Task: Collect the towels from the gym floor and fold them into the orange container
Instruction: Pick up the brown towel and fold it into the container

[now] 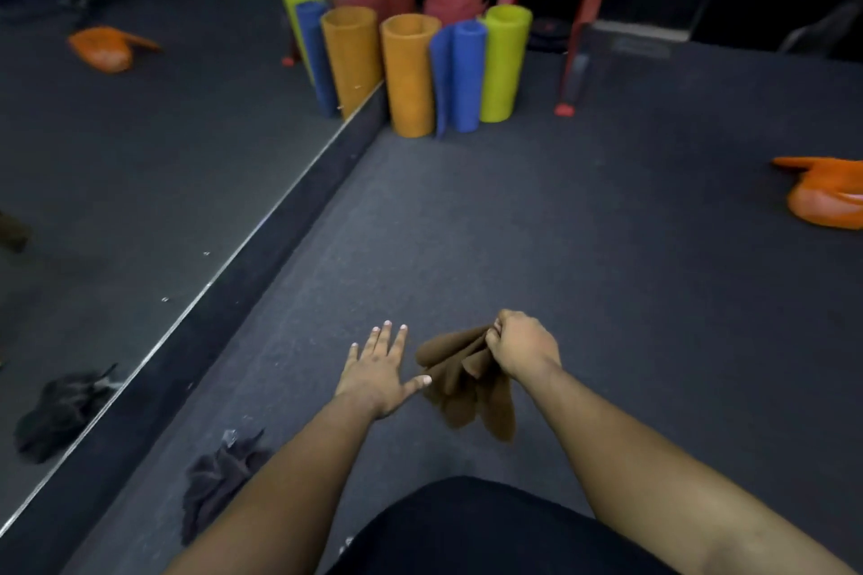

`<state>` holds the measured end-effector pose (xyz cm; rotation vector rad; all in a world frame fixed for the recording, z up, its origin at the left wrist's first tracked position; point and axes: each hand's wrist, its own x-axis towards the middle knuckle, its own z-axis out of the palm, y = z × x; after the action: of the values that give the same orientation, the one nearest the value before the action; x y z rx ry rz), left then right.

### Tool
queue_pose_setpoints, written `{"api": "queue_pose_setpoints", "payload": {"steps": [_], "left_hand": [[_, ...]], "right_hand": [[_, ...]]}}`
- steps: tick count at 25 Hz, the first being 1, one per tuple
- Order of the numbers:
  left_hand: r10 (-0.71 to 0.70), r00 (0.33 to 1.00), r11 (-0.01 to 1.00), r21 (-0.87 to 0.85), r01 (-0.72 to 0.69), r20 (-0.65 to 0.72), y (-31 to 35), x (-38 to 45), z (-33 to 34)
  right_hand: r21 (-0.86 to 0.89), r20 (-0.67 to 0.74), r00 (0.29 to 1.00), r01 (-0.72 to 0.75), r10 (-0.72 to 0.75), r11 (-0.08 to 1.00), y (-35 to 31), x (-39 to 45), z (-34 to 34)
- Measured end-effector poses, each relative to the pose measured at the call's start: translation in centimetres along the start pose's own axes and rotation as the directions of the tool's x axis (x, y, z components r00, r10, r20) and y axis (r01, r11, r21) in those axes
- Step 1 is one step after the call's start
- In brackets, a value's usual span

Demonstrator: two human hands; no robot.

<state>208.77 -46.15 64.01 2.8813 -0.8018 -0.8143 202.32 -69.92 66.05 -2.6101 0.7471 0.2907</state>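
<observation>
Towels are lying about the gym floor [583,257], and in the head view, the only one given, one of them is in hand: a brown towel [467,388] is hanging bunched, just below the middle of the frame, from the right hand [520,348], whose fingers are curling tight round its upper edge. The left hand [376,371] is reaching forward beside it with fingers straight and spread, holding nothing, its thumb tip at or just beside the hanging cloth. A dark grey towel [219,486] is lying crumpled on the floor at lower left, close to the mirror [116,182] that is filling the left side of the frame and showing a reflected copy of it. The orange container [826,196] is sitting on the floor at the right edge, well apart from both hands. Rolled mats [411,75] are standing at upper centre. By my judgement the collecting step is under way, with folding not yet begun; the next move is calling for the free hand either to catch a corner of the brown towel and open it out, or to go for the grey one.
</observation>
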Motion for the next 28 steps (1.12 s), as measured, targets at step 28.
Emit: {"api": "queue_pose_setpoints", "payload": {"steps": [28], "left_hand": [[0.769, 0.617, 0.531, 0.37, -0.762, 0.169, 74.7, 33.2, -15.1]], "right_hand": [[0.13, -0.413, 0.614, -0.691, 0.672, 0.711, 57.5, 9.4, -37.9]]}}
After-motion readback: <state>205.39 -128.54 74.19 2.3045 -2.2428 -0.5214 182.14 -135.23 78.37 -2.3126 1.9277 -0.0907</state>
